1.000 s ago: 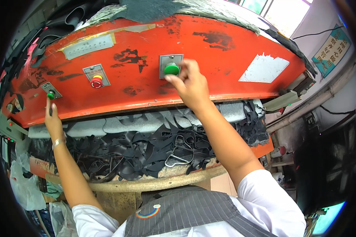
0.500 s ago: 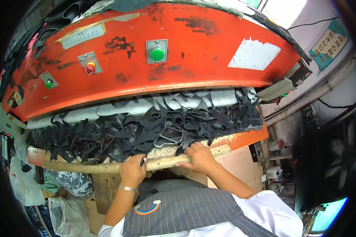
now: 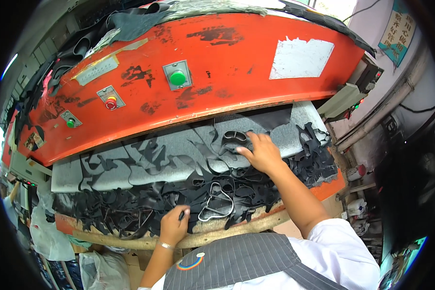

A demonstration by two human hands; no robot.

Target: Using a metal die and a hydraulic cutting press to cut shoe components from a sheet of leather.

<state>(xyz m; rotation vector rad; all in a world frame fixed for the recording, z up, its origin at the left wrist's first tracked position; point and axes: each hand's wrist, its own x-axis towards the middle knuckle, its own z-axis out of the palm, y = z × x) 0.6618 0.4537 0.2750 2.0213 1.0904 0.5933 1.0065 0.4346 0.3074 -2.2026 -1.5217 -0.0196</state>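
Dark looped frame lies on the pale board just in front of the red panel, below and to the right of the panel's large green button. Its visible upper loop is longer sideways, the long axis running roughly along the red panel's lower edge, with one end toward the panel's left and the other at the worker's right hand. Which end is its front cannot be told, as fingers cover part of it. That hand reaches toward the red panel, thumb and fingers moderately parted at the frame's right end; whether they grip it or merely touch it cannot be told.

Farther out from the red panel, the left hand is curled narrowly around a small black object, one end pointing toward the panel, beside a tangle of black scraps. Between the hands, a silver frame rests on those scraps, its narrow end pointing toward the red panel. A dark sheet lies on the board close under the panel's lower edge, behind the looped frame.
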